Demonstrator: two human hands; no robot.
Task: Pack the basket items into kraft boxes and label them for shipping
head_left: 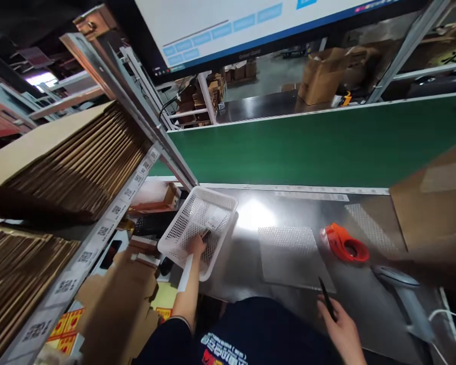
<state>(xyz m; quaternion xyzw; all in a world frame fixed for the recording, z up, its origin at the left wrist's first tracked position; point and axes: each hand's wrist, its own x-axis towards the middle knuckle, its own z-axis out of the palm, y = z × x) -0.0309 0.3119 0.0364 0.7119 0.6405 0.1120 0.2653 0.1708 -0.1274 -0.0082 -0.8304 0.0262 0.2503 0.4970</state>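
Left hand (pixel 195 245): fingertips are down inside the white basket (pixel 216 194), on or right beside a small dark item (pixel 205 234) lying on the mesh floor. Whether the item is actually pinched can't be told, since the fingers are mostly hidden behind the back of the hand.

Right hand (pixel 342 329): fingers are closed around a thin black tool (pixel 327 299), pen-like, with its tip pointed away from the body over the near edge of the steel table (pixel 243 268).

The basket is tilted. Its left end hangs past the table edge and its far corner sits near the frame post (pixel 137 111).

Judgement on the reach: the basket looks light and only half supported, so a downward push is best avoided and a pinch from above is preferred. The item is small against the open mesh, so it could snag in a hole. The basket isn't steadied by anything, as the other hand is occupied.

Around it:
- A bubble-wrap sheet (pixel 289 253) is laid flat mid-table, between the two hands.
- An orange tape dispenser (pixel 345 246) sits just right of the sheet.
- A handheld scanner (pixel 399 281) sits further right, with its cable trailing off.
- A cardboard box (pixel 433 208) stands at the right end of the table.
- A green conveyor belt (pixel 327 147) runs behind the table, with a monitor (pixel 231 25) overhead.
- Flat cartons (pixel 68 157) are stacked on the racking at left.

In the way: the post and the rack edge crowd the basket's left side. The tool tip is close to the bubble-wrap.
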